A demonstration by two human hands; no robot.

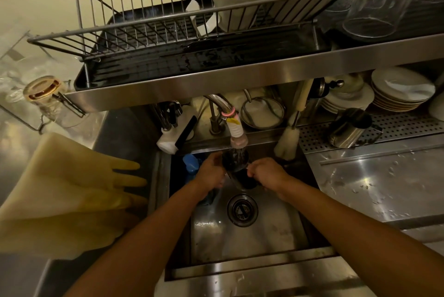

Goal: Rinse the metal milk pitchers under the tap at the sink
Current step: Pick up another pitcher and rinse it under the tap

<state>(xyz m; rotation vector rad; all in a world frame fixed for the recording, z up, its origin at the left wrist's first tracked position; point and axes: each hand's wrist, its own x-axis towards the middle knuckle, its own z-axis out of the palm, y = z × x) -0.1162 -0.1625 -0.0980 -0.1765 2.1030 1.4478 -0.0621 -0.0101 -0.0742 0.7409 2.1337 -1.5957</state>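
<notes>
A dark metal milk pitcher (237,169) is held over the sink (249,265), its mouth up under the tap (236,128). Water runs from the tap's nozzle straight into it. My left hand (212,171) grips the pitcher's left side and my right hand (266,173) grips its right side. Much of the pitcher's body is hidden by both hands. A second metal pitcher (349,129) lies tilted on the perforated drain board (408,126) to the right of the sink.
The sink drain (242,209) lies below the hands. A yellow rubber glove (72,191) hangs left of the sink. A brush (289,140) leans behind the tap; a blue object (191,164) sits in the sink's left corner. A dish rack (182,39) stands overhead, stacked plates (401,90) at right.
</notes>
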